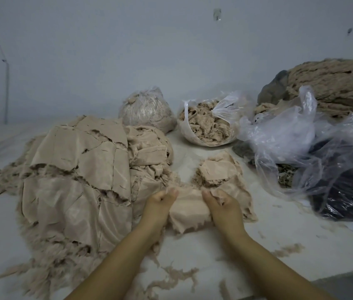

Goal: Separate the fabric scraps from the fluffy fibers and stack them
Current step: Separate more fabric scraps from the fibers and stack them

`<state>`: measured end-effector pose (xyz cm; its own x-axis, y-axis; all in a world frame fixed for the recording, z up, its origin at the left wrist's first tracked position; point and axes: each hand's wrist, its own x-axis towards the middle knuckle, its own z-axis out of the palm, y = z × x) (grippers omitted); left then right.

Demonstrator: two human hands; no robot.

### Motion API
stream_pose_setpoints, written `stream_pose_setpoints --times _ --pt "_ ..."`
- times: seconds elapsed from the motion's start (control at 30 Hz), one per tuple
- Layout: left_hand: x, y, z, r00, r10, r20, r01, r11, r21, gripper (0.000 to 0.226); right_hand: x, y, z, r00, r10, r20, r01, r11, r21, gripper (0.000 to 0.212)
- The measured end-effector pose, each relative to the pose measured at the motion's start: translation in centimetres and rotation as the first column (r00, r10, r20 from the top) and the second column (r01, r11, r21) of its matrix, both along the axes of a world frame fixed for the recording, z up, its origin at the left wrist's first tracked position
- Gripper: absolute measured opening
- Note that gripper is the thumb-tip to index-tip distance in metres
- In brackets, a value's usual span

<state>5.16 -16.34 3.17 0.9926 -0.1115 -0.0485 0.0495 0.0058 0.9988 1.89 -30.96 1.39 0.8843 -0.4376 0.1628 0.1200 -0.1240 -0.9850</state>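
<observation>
A beige fabric scrap (187, 211) with fluffy fibers along its edges is stretched between both hands near the table's middle. My left hand (160, 202) grips its left end with curled fingers. My right hand (221, 203) grips its right end. Just beyond lies a small stack of scraps (216, 172) with fluff under it. A big heap of fabric pieces with fluffy fringes (76, 174) fills the left side.
An open plastic bag of fluffy fibers (206, 124) and a tied bag (147, 111) stand at the back. Crumpled clear plastic bags (301, 135) with dark contents lie right, below a brown fibre bundle (333, 83). Loose fluff (175, 276) lies on the white table (268, 241).
</observation>
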Motion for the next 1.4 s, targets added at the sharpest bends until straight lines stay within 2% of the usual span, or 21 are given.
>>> stream_pose_setpoints --times 0.13,0.27,0.37,0.43,0.5,0.57,0.63,0.7,0.77,0.83,0.93,1.0,1.03,1.07,1.1,1.17,1.2,1.23,1.3,1.37,1.4 --pt "0.8 -2.4 2.3 0.996 -0.068 0.051 0.065 0.996 0.057 0.026 1.3 -3.4 1.6 0.993 -0.121 0.004 0.121 0.992 -0.043 0.017" --pt "1.4 -4.3 2.6 0.983 -0.181 -0.017 0.181 0.983 0.04 0.031 1.7 -5.4 1.6 0.988 -0.154 0.007 0.153 0.985 0.079 0.032" --pt "0.9 -3.9 1.4 0.931 -0.336 -0.14 0.362 0.894 0.263 0.03 1.9 -5.9 1.3 0.988 -0.148 0.05 0.142 0.984 0.104 0.029" --pt "1.1 -3.5 0.9 0.947 -0.301 -0.108 0.32 0.889 0.328 0.022 1.9 -5.8 1.3 0.993 -0.085 0.085 0.082 0.996 0.042 0.026" --pt "1.3 -3.2 1.2 0.965 -0.262 -0.018 0.257 0.928 0.27 0.023 2.0 -5.4 1.4 0.996 0.011 0.091 0.001 0.991 -0.134 0.016" --pt "1.2 -3.3 1.7 0.947 -0.316 0.058 0.288 0.915 0.282 0.029 2.0 -4.5 1.7 0.995 0.094 0.044 -0.075 0.945 -0.32 0.01" --pt "1.0 -3.7 1.7 0.92 -0.368 0.134 0.313 0.896 0.316 0.021 2.0 -3.7 1.8 0.988 0.155 -0.018 -0.152 0.926 -0.346 0.026" --pt "0.9 -3.9 1.9 0.936 -0.319 0.151 0.269 0.922 0.278 0.015 1.8 -3.7 1.6 0.974 0.199 -0.104 -0.218 0.948 -0.231 0.038" --pt "0.8 -4.0 2.2 0.974 -0.215 0.076 0.204 0.97 0.131 0.022 1.4 -4.6 1.2 0.923 0.294 -0.248 -0.324 0.942 -0.088 0.042" --pt "0.8 -4.0 2.7 0.985 -0.169 -0.019 0.169 0.986 -0.005 0.026 0.9 -5.8 0.9 0.884 0.372 -0.282 -0.365 0.928 0.08 0.04" --pt "0.9 -4.3 2.8 0.984 -0.16 -0.082 0.154 0.985 -0.073 0.03 0.8 -7.3 1.5 0.944 0.294 -0.149 -0.216 0.893 0.394 0.022" --pt "1.2 -4.8 2.4 0.986 -0.139 -0.095 0.137 0.99 -0.024 0.033 1.4 -8.1 2.2 0.982 0.152 -0.11 -0.091 0.898 0.43 0.009" --pt "1.4 -5.1 2.0 0.986 -0.136 -0.094 0.138 0.99 0.009 0.035 1.9 -8.5 2.4 0.989 0.083 -0.122 -0.033 0.93 0.366 0.013" --pt "1.6 -5.4 1.6 0.986 -0.139 -0.088 0.144 0.988 0.05 0.035 2.3 -8.8 2.4 0.987 0.001 -0.159 0.036 0.973 0.226 0.016" --pt "1.8 -5.4 1.0 0.988 -0.137 -0.075 0.144 0.985 0.099 0.031 2.5 -9.2 2.3 0.975 -0.104 -0.194 0.11 0.994 0.02 0.02" --pt "2.5 -4.7 -0.2 0.994 -0.109 -0.011 0.108 0.961 0.254 0.022 2.4 -9.5 1.7 0.944 -0.289 -0.162 0.216 0.908 -0.359 0.023" --pt "2.9 -3.9 -0.6 0.994 -0.098 0.043 0.075 0.923 0.377 0.019 2.1 -9.3 1.3 0.95 -0.3 -0.088 0.232 0.864 -0.446 0.018" --pt "3.1 -2.8 -0.9 0.989 -0.11 0.103 0.039 0.847 0.531 0.017 1.8 -9.0 0.8 0.968 -0.248 -0.029 0.199 0.836 -0.511 0.01" --pt "3.2 -0.4 -1.1 0.966 -0.184 0.182 -0.045 0.575 0.817 0.015 1.2 -8.0 -0.4 0.996 -0.072 -0.052 0.021 0.758 -0.652 0.002" --pt "2.8 1.9 -0.7 0.96 -0.243 0.139 -0.07 0.272 0.96 0.031 1.0 -7.3 -1.3 0.978 0.011 -0.209 -0.17 0.628 -0.76 0.011" --pt "2.6 2.7 -0.6 0.963 -0.253 0.088 -0.053 0.144 0.988 0.042 0.9 -6.9 -1.4 0.963 -0.01 -0.269 -0.214 0.575 -0.789 0.015"
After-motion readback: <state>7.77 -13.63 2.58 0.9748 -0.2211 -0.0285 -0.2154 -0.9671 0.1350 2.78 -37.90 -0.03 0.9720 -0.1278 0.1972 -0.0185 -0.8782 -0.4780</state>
